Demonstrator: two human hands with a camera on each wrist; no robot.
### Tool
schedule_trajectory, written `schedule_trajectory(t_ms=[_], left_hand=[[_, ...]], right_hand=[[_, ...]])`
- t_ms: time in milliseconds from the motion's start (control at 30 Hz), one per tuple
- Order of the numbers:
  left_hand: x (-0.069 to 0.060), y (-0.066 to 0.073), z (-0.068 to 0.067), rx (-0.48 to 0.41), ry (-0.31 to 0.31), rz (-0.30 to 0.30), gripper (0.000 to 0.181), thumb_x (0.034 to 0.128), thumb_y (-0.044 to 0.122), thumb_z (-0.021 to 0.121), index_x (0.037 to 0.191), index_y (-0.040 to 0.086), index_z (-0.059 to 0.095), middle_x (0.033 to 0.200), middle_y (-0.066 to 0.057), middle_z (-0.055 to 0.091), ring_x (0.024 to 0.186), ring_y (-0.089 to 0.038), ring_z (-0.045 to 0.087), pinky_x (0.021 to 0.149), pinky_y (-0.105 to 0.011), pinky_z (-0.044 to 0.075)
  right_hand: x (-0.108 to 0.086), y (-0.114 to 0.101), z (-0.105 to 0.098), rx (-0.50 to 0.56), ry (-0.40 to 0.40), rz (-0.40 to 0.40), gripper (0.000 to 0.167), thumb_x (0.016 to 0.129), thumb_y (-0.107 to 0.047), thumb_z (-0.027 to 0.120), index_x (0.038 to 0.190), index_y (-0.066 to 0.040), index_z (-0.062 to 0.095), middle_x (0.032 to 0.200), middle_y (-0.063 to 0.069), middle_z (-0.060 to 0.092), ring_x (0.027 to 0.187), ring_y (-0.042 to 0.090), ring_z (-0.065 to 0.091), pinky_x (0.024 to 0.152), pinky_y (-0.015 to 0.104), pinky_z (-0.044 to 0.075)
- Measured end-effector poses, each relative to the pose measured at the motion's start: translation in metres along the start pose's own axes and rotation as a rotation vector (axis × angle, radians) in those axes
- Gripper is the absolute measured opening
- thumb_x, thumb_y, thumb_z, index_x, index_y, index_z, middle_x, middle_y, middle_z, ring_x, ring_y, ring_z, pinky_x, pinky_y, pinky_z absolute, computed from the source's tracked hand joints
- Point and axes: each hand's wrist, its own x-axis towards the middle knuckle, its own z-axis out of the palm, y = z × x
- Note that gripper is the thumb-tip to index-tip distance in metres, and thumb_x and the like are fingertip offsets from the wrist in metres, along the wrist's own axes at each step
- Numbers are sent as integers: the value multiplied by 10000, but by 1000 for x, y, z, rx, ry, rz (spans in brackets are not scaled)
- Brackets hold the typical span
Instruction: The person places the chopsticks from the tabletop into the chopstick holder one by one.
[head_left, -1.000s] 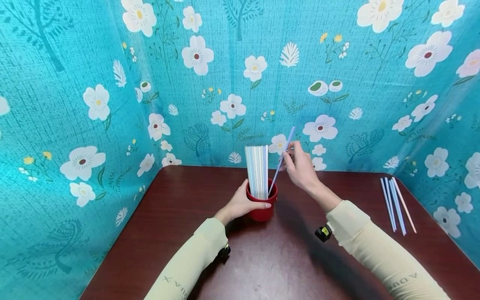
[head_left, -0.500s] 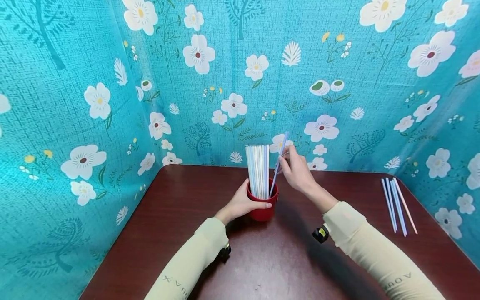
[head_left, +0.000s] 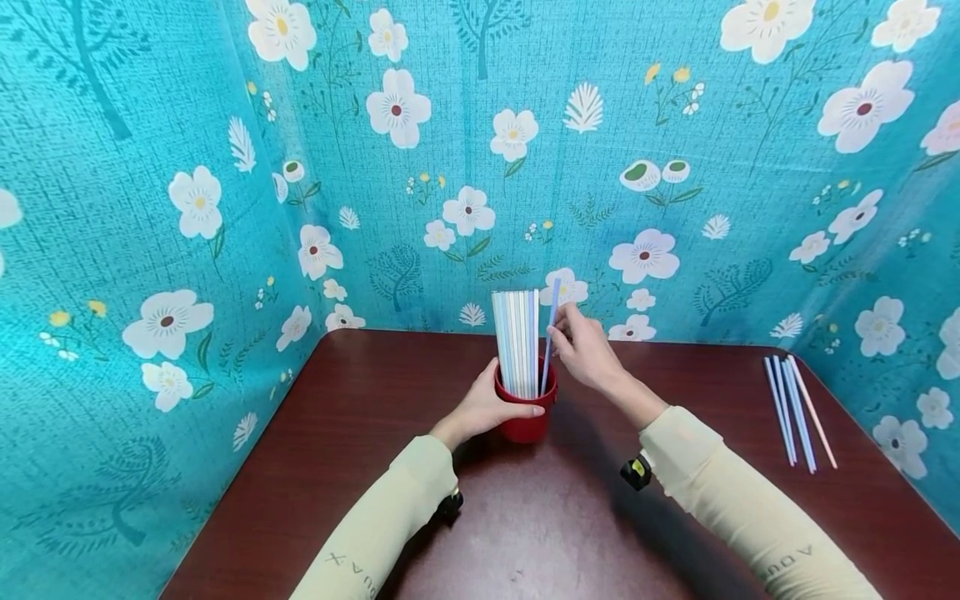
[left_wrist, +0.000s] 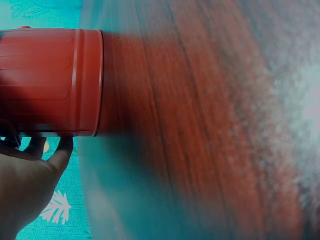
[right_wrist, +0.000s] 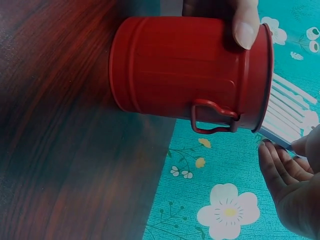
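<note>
A red metal bucket (head_left: 525,427) with small side handles stands on the table, filled with upright white and pale blue straws (head_left: 514,342). My left hand (head_left: 483,404) grips the bucket from its left side, the thumb lying across the front below the rim. Between thumb and fingers my right hand (head_left: 588,346) pinches a bluish-purple straw (head_left: 552,325), whose lower end is inside the bucket at the right of the bunch. In the right wrist view the bucket's handle (right_wrist: 212,117) and the right hand's fingers beside the straws show. The left wrist view shows the bucket's side and the left fingers touching it.
Several blue straws (head_left: 795,412) and a pinkish one (head_left: 813,417) lie at the right end of the dark reddish-brown table (head_left: 360,417). A turquoise flowered cloth (head_left: 420,167) hangs behind and along both sides.
My right hand has moved left and slightly down, bringing the purple straw more upright and closer to the bunch. The left hand has kept its hold on the bucket.
</note>
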Motion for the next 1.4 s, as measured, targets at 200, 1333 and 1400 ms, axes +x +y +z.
schedule_trajectory(t_ms=[200,1333,1400], left_hand=[[0,-1,0,-5,-6,10,906,762,365,908,1485,364,361,1408,108,542,1259,-153,535,1003,-434,536],[-1,0,0,2,-4,3,883,762,381,906,1470,327,380,1401,93,550,1250,-160,537,981,-421,548],[-1,0,0,6,-2,1,889,756,384,909,1469,335,379,1401,94,548,1257,-163,533,966,-420,556]], right_hand=[[-2,2,5,9,-46,10,100,1047,-100,563,1103,-34,514,948,155,661,763,306,708,667,372,600],[-7,19,-16,-31,-40,65,248,1035,-177,602,1226,-28,550,1039,140,680,911,278,666,831,464,566],[-8,25,-25,-48,-32,77,242,1038,-168,591,1223,-17,552,1050,155,679,923,296,669,836,477,564]])
